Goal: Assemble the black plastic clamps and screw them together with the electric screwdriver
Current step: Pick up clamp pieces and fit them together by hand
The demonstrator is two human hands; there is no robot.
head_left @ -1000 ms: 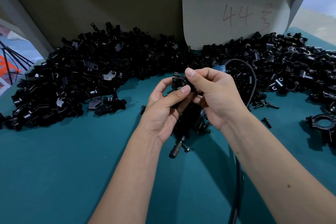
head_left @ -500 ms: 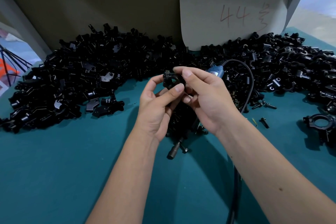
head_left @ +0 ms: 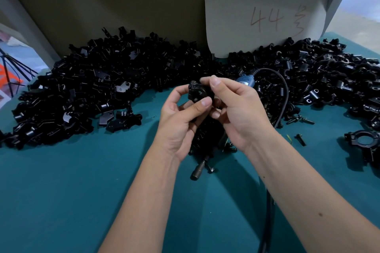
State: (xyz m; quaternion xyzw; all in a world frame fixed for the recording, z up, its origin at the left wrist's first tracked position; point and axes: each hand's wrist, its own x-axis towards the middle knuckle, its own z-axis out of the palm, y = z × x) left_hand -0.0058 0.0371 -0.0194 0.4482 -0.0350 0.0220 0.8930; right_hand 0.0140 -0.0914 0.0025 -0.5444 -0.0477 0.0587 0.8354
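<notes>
Teal tabletop [head_left: 61, 201] heaped with black clamp parts [head_left: 102, 88]: left hand [head_left: 181, 121] and right hand [head_left: 236, 113] pinch a black clamp [head_left: 198, 92] between fingertips above the electric screwdriver [head_left: 200, 168].

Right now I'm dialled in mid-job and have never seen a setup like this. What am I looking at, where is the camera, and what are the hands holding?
There is no machine here: a person works with bare hands, filmed by one wide-angle camera on their head, looking forward and down. The left hand and right hand together hold a small black clamp above a teal table; the fingers pinch it from both sides. Heaps of loose black clamp parts lie along the back. The electric screwdriver lies on the table beneath the hands, its cable looping right. A few loose screws and one assembled clamp lie to the right. A card marked 44 leans behind.
</notes>
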